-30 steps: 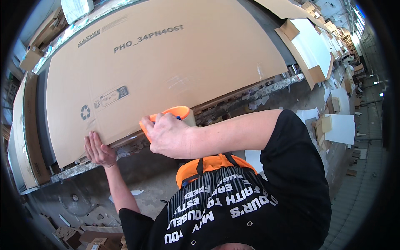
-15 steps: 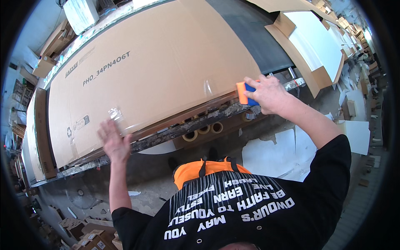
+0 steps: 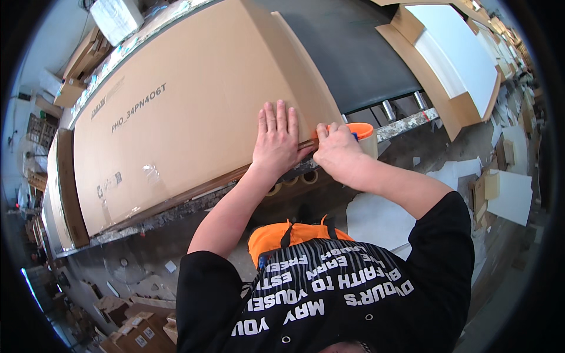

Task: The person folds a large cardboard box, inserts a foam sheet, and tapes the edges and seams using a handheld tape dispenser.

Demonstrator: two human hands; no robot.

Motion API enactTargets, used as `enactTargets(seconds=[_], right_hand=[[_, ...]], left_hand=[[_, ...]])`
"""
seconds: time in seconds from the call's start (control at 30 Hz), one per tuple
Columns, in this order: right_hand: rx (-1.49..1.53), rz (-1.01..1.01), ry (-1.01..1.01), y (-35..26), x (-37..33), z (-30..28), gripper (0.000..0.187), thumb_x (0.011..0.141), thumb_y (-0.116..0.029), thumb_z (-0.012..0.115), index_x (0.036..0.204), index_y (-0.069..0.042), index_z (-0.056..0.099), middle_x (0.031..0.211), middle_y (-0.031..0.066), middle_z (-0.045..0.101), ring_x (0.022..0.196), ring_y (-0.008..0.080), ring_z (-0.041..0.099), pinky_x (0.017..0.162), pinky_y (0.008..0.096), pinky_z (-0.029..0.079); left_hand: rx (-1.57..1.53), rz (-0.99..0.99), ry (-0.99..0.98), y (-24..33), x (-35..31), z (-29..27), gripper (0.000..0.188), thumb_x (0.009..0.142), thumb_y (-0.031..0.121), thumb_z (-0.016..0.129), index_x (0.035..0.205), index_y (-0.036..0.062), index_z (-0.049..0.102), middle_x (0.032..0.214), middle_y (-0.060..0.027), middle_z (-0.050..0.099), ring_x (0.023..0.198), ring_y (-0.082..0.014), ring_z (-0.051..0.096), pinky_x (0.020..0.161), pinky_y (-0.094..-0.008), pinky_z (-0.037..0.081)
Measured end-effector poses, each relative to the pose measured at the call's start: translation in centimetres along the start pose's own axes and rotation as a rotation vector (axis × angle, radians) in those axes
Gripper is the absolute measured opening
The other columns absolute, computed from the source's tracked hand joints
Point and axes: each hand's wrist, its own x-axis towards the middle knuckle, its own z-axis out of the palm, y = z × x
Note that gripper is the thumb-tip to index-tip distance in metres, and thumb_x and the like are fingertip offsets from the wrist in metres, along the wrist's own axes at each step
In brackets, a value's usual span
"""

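Note:
A large brown cardboard box [image 3: 182, 112] with dark print lies on a worktable in front of me. Flat on its top near the right end rests my left hand [image 3: 276, 138], fingers stretched out and the thumb toward the near edge. My right hand [image 3: 340, 147] is closed on an orange and blue tape dispenser [image 3: 360, 130] at the near right corner. Its fingertips press close to the box edge, and the hand hides much of the dispenser. Clear tape [image 3: 150, 174] shines on the box's near left part.
A dark conveyor belt [image 3: 359, 53] with metal rollers [image 3: 388, 110] lies right of the box. Beyond it stands an open carton with a white panel [image 3: 456, 50]. Tape rolls [image 3: 309, 177] sit under the table edge. Another flat carton [image 3: 72, 188] stands at the left.
My left hand has moved right along the box to its right end. My right hand has shifted slightly left with the dispenser, now turned. The box's right end now shows a folded edge.

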Motion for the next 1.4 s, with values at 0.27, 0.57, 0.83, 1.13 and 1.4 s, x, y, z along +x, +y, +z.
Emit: enactTargets(seconds=[0.27, 0.57, 0.83, 1.13, 1.4], right_hand=[[-0.338, -0.267, -0.562, -1.9, -2.4, 4.9, 0.040, 0.070, -0.031, 0.077, 0.107, -0.015, 0.078, 0.108, 0.0064, 0.075, 0.098, 0.0231, 0.071, 0.081, 0.0433, 0.053], [1.080, -0.384, 0.673, -6.7, -2.4, -1.3, 0.070, 0.058, -0.013, 0.080, 0.127, -0.010, 0.068, 0.129, 0.0255, 0.063, 0.118, 0.0382, 0.065, 0.104, 0.0411, 0.047], [1.926, -0.249, 0.689, -12.8, 9.4, 0.3, 0.085, 0.060, -0.008, 0.067, 0.144, 0.001, 0.053, 0.132, 0.0144, 0.064, 0.123, 0.0222, 0.060, 0.113, 0.0378, 0.040], [2.024, -0.137, 0.559, -12.1, 9.4, -0.1, 0.090, 0.058, -0.015, 0.070, 0.143, 0.006, 0.050, 0.137, 0.0225, 0.059, 0.122, 0.0325, 0.062, 0.109, 0.0445, 0.046], [2.061, 0.045, 0.511, -13.8, 8.8, -3.9, 0.087, 0.060, -0.022, 0.070, 0.138, 0.009, 0.048, 0.117, 0.0175, 0.067, 0.098, 0.0292, 0.070, 0.092, 0.0398, 0.057]], left_hand=[[-0.140, 0.028, 0.086, -0.4, 0.7, 0.7, 0.106, 0.084, 0.071, 0.061, 0.154, -0.0026, 0.030, 0.160, -0.0311, 0.026, 0.148, -0.0513, 0.022, 0.122, -0.0608, 0.015], [-0.121, -0.166, 0.205, -14.3, -15.8, -1.6, 0.117, 0.069, 0.066, 0.077, 0.150, -0.0042, 0.033, 0.156, -0.0225, 0.037, 0.147, -0.0353, 0.033, 0.123, -0.0437, 0.027], [0.071, -0.417, 0.144, -29.3, -30.8, -0.7, 0.142, 0.055, 0.081, 0.073, 0.152, -0.0101, 0.023, 0.159, -0.0295, 0.027, 0.148, -0.0484, 0.023, 0.124, -0.0505, 0.017], [0.008, -0.060, -0.168, -28.5, -25.7, -4.9, 0.121, 0.074, 0.059, 0.080, 0.154, -0.0101, 0.021, 0.163, -0.0290, 0.020, 0.151, -0.0474, 0.016, 0.125, -0.0536, 0.014], [-0.011, -0.173, 0.299, -43.4, -43.2, -1.6, 0.121, 0.056, 0.065, 0.085, 0.145, -0.0037, 0.042, 0.152, -0.0173, 0.045, 0.144, -0.0310, 0.040, 0.120, -0.0411, 0.034]])
